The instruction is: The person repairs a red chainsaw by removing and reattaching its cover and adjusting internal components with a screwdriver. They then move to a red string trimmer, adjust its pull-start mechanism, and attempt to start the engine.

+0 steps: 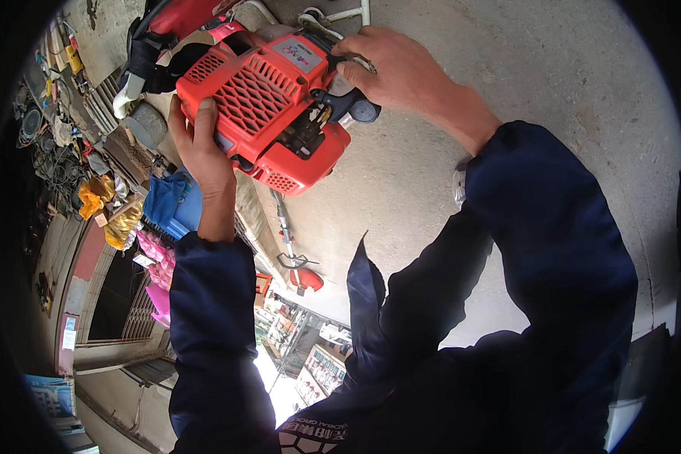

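A red small engine (244,89) with a slotted plastic cover fills the upper middle of the view. My left hand (206,145) grips its left side, thumb laid on the cover and fingers wrapped round the edge. At the upper right edge of the engine is my right hand (401,74), its fingers curled; what the fingertips hold is hidden. Just below those fingers a round dark cap (364,112) sticks out on a black lever-like part. Dark inner parts (304,135) show through an opening in the lower red housing.
Another red machine part (180,17) and white tubing (346,13) lie beyond the engine. A long shaft with a red guard (306,281) lies on the concrete floor (567,68). Along the left are cluttered tools, a blue tub (183,213) and pink bags (156,257).
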